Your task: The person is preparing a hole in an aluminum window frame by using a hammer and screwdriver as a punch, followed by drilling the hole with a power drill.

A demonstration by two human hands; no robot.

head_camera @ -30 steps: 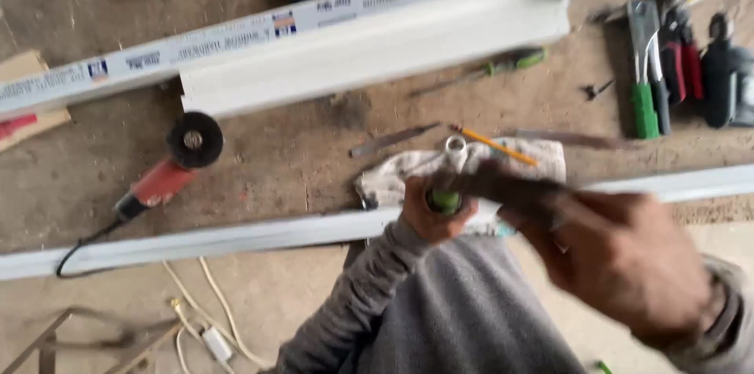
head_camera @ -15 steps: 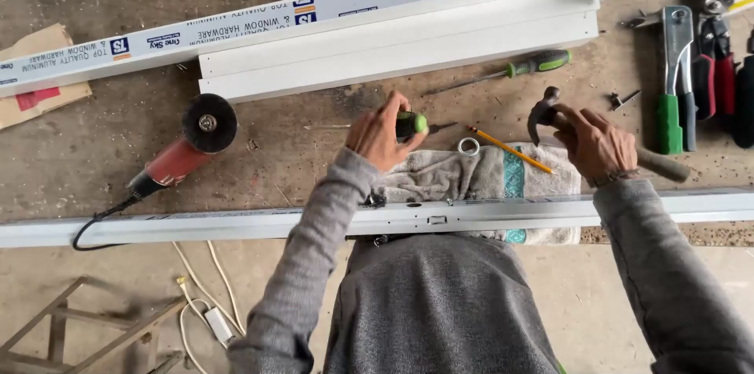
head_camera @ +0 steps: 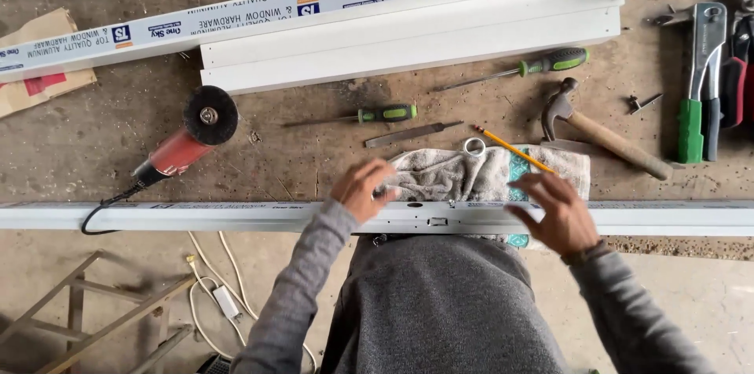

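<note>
My left hand (head_camera: 363, 188) hovers with fingers spread over the long white aluminium profile (head_camera: 196, 216) that lies across the bench edge, touching the grey towel (head_camera: 448, 174) behind it. My right hand (head_camera: 556, 209) rests open on the same profile further right. Both hands hold nothing. A green-handled screwdriver (head_camera: 369, 115) lies just beyond my left hand, next to a flat metal file (head_camera: 412, 133). A wooden-handled hammer (head_camera: 601, 133) and a yellow pencil (head_camera: 514, 149) lie beyond my right hand. A small metal ring (head_camera: 473, 146) sits on the towel.
A red angle grinder (head_camera: 184, 143) with its cord lies at left. White profiles (head_camera: 408, 36) lie across the back, with a second screwdriver (head_camera: 526, 70). A rivet tool and pliers (head_camera: 699, 83) are at right. A wooden frame (head_camera: 86, 319) and white cable sit on the floor.
My left hand has put down the green screwdriver and my right hand the hammer; both drew back to the white profile at the bench edge.
</note>
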